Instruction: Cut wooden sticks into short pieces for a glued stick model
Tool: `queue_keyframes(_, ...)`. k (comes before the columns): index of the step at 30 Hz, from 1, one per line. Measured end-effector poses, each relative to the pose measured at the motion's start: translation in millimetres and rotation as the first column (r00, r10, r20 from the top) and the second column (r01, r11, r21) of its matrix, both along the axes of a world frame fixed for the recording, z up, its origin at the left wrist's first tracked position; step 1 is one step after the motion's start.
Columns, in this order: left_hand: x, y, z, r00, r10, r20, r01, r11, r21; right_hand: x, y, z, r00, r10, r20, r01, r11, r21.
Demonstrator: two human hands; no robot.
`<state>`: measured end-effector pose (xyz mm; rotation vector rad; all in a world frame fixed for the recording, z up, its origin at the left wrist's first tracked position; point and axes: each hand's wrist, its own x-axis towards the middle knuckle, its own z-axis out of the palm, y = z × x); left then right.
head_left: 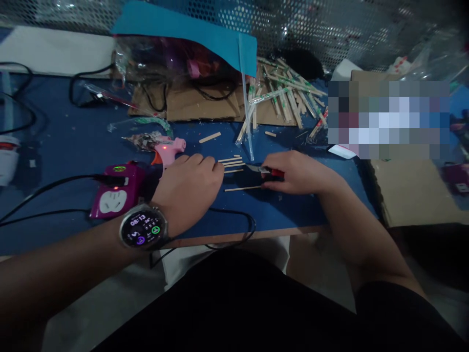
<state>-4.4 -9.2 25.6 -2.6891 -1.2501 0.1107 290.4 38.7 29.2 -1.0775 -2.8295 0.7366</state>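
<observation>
Sticks (234, 165): between left hand (194, 181) and right hand (296, 171), on blue table (198, 130). Left hand: curled at their ends; grip hidden, cannot tell. Right hand: closed around red-handled cutter (266, 171), blade toward sticks. Hazards: blade slipping might nick left hand; brushing lit glue gun (168, 148) might burn.

- Sticks (230, 163): thin, pale, wooden; several lie roughly parallel, nearly level, their left ends beside the left hand (190, 183).
- Lone stick (242, 188): slender, straight, flat on the counter (293, 215), apart from the group and nearer the front edge; its right end reaches the right hand (293, 171).
- Cutter (277, 173): red-and-black handle, silvery pointed tip; gripped in the right hand, tip leftward, close to the sticks' right ends.
</observation>
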Motion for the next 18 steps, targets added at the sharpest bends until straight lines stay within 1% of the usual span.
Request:
queue_keyframes(2, -1, 3, 3.9, 1.000, -0.013, -0.017, 0.013, 1.000, -0.010, -1, -2, 0.9, 1.000, 0.024, 0.007, -0.024, 0.999, -0.026)
queue_keyframes(4, -4, 12, 10.1, 0.999, 0.006, -0.038, -0.006, 1.000, -0.005, -2, -3, -0.3, 0.999, 0.046, 0.024, -0.045, 0.998, -0.048)
queue_keyframes(7, -10, 36, 20.4, 0.990, 0.127, -0.062, -0.124, 0.991, 0.050, -3, -4, -3.4, 0.997, 0.060, 0.050, -0.057, 0.996, -0.063)
queue_keyframes(9, -12, 57, 24.3, 0.982, 0.182, -0.056, -0.179, 0.982, 0.055, -4, -5, -4.9, 0.996, 0.059, 0.062, -0.056, 0.997, -0.052)
queue_keyframes(11, -11, 77, 23.7, 0.978, 0.202, -0.055, -0.200, 0.979, 0.043, -5, -7, -5.5, 0.995, 0.064, 0.078, -0.062, 0.998, -0.033)
queue_keyframes(13, -7, 94, 19.1, 0.971, 0.227, -0.072, -0.227, 0.974, 0.004, -6, -8, -5.5, 0.992, 0.065, 0.105, -0.065, 0.998, -0.011)
queue_keyframes(15, -4, 104, 12.8, 0.960, 0.263, -0.091, -0.267, 0.963, -0.040, -7, -9, -5.3, 0.990, 0.055, 0.128, -0.055, 0.998, 0.000)
queue_keyframes(18, -1, 111, 5.6, 0.953, 0.289, -0.088, -0.296, 0.952, -0.078, -8, -10, -5.1, 0.990, 0.041, 0.137, -0.041, 0.999, -0.004)
